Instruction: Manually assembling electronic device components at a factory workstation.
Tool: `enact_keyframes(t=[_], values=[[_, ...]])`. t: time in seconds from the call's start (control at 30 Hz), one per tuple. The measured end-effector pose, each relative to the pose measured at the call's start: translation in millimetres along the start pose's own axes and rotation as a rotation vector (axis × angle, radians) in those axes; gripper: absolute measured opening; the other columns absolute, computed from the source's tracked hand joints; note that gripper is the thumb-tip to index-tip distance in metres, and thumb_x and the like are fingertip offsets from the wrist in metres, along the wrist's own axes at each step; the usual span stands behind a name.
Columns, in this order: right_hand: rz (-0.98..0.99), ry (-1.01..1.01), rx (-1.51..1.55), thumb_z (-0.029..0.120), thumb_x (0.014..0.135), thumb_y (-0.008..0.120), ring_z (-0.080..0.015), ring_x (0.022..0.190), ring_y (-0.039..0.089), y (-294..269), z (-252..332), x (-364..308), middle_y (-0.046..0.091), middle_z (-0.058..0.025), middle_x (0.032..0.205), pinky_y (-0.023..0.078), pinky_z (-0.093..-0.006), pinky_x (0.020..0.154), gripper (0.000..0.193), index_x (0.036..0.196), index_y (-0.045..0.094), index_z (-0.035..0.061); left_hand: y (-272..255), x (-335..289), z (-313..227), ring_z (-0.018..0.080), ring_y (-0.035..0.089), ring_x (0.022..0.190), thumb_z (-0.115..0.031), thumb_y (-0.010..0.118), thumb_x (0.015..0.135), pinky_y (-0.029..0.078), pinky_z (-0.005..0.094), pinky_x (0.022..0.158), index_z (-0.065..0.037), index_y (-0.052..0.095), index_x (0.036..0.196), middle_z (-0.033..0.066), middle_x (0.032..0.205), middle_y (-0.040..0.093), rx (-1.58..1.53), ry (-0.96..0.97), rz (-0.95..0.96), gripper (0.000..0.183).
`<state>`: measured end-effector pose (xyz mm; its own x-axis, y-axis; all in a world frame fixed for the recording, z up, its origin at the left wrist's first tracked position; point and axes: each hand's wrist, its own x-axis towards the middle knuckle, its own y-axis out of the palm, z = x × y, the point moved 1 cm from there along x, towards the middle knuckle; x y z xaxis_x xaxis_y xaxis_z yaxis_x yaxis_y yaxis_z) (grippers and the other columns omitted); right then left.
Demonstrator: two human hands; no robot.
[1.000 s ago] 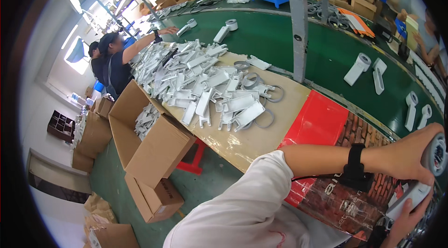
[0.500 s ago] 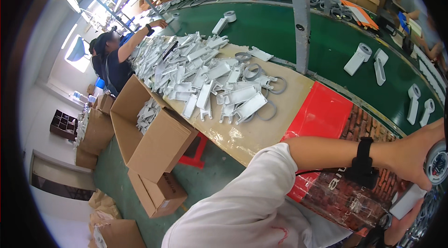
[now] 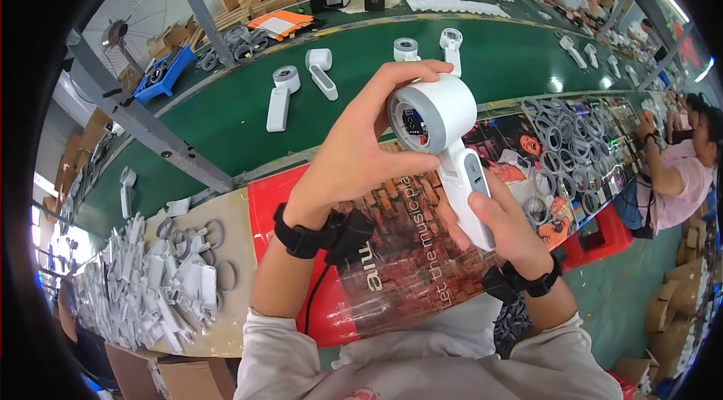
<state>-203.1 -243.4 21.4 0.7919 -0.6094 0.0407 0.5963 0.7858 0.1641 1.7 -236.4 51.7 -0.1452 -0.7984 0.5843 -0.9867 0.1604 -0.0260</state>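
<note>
A white handheld fan [image 3: 456,115] is held up tilted in front of me, its round head upper left and its handle lower right. A grey ring rims the head, and a dark circuit board shows inside. My left hand [image 3: 350,148] wraps the head, fingers over the top and thumb below. My right hand [image 3: 512,227] grips the handle, thumb on its front and fingers partly hidden behind. Both wrists wear black straps. Beneath lies a red and brick-patterned printed sheet [image 3: 301,302].
Similar white fans [image 3: 279,102] lie on the green conveyor belt [image 3: 226,129] beyond. White handle parts [image 3: 151,279] are heaped at left, and grey rings [image 3: 572,148] at right. A grey metal post [image 3: 143,117] rises at left. People sit across the belt and at right.
My view has swung right, from the heap of white parts to the work spot ahead. The fan, at the lower right edge before, is now central, still in both hands.
</note>
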Motion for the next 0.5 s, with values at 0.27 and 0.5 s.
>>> enact_keyframes(t=[0.27,0.5], values=[[-0.096,-0.037,0.058,0.021,0.095,0.044,-0.0172,0.066,0.062,2.0,-6.4,1.3,0.059,-0.0116,0.093,0.050,-0.0271,0.055,0.042,0.131,0.035,0.0003,10.3,-1.8,3.8,0.0202,0.054,0.111,-0.010,0.079,0.059,0.043,0.0321,0.093,-0.003,0.048,0.120,0.0123,0.121,0.054,0.298,-0.052,-0.171,0.069],[-0.309,0.113,0.144,0.012,0.091,0.048,-0.0211,0.072,0.064,-69.2,-38.1,71.2,0.062,-0.0154,0.090,0.053,-0.0291,0.054,0.031,0.118,0.043,-0.0025,-63.0,-9.4,41.5,0.0213,0.059,0.092,-0.023,0.072,0.075,0.048,0.0321,0.076,-0.002,0.050,0.123,0.0128,0.115,0.056,0.736,-0.319,-0.317,0.057]])
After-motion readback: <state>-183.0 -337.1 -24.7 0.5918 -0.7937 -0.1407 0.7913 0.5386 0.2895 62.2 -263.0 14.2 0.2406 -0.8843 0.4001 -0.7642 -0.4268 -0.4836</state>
